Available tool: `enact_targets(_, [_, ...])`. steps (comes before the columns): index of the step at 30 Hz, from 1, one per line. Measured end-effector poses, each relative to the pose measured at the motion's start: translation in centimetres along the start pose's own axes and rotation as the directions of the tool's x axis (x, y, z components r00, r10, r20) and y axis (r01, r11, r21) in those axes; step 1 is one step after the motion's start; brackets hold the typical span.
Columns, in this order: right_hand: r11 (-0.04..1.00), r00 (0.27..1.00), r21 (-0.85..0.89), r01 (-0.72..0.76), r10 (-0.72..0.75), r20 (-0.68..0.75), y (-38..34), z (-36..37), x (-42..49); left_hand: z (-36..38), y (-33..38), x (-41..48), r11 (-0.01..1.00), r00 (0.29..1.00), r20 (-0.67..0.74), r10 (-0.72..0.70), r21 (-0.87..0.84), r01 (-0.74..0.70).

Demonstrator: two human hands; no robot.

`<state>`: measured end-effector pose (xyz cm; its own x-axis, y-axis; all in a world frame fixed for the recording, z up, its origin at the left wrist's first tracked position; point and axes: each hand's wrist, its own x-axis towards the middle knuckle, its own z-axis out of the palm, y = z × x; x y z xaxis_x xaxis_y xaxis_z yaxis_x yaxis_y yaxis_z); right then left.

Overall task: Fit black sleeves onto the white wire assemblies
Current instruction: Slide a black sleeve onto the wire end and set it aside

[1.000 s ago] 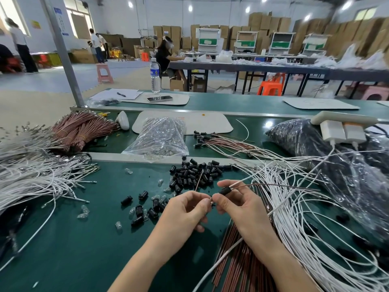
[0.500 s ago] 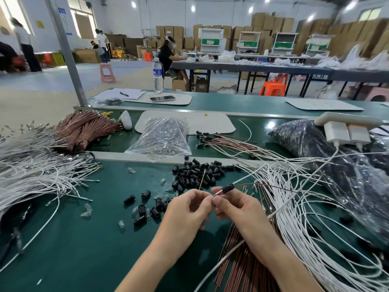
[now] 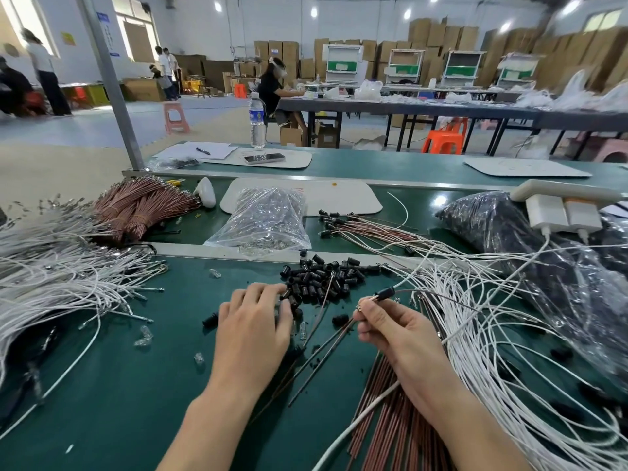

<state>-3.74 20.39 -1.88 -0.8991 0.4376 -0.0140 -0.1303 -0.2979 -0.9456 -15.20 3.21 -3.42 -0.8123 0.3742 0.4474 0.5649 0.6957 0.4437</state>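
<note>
A heap of small black sleeves (image 3: 323, 278) lies on the green bench. My left hand (image 3: 253, 329) reaches over its near edge, fingers bent down onto the sleeves; whether it holds one is hidden. My right hand (image 3: 394, 331) pinches a white wire (image 3: 418, 275) near its end, where a black sleeve (image 3: 385, 294) sits on the wire just beyond my fingertips. A thin brown wire runs out past the sleeve to the right. More white wires (image 3: 509, 334) spread over the right of the bench, some with sleeves on them.
A big bundle of white wires (image 3: 51, 277) fills the left. Brown wire bundles (image 3: 142, 207) lie behind it, brown wires (image 3: 390, 419) under my right wrist. A clear bag (image 3: 265, 222), a black-filled bag (image 3: 509, 229) and a power strip (image 3: 560, 198) sit behind.
My left hand has let go of the wire end and moved left and forward onto the sleeve heap. My right hand keeps the sleeved wire, shifted slightly right.
</note>
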Motion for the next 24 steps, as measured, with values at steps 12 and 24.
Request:
enact_targets(12, [0.996, 0.998, 0.079, -0.049, 0.051, -0.026, -0.6, 0.4, -0.3, 0.5, 0.3, 1.4, 0.943, 0.961, 0.195, -0.196, 0.307, 0.130])
enact_targets(24, [0.993, 0.998, 0.098, -0.058, 0.060, -0.025, -0.5, 0.2, 0.0, 0.7, 1.4, 0.0, 0.926, 0.985, 0.158, 0.073, 0.356, -0.126])
